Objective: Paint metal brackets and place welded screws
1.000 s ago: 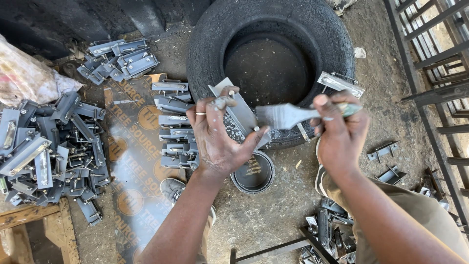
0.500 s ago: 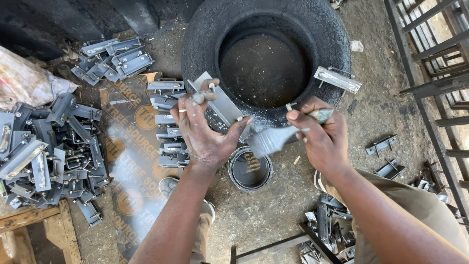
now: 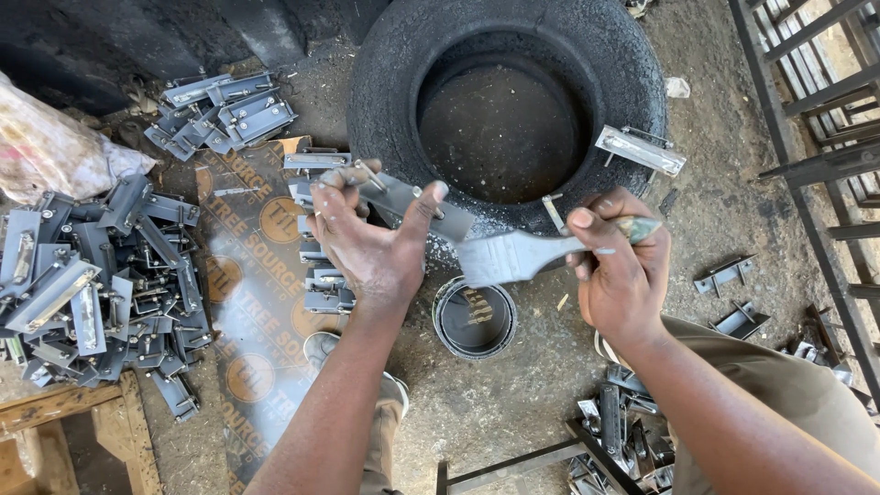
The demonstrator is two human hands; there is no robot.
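My left hand grips a flat grey metal latch piece and holds it in front of the black tyre. In my right hand is a paintbrush with grey-coated bristles that point left, just under the latch piece. A small round paint tin sits on the ground below the brush. A second latch piece rests on the tyre's right rim.
A heap of grey latch pieces lies at left, another cluster at upper left, a row on cardboard. More pieces lie at lower right. A metal grille stands at right, a wooden frame at lower left.
My right hand has drawn the brush down and back from the latch piece. My left hand has turned the piece slightly while holding it in about the same place.
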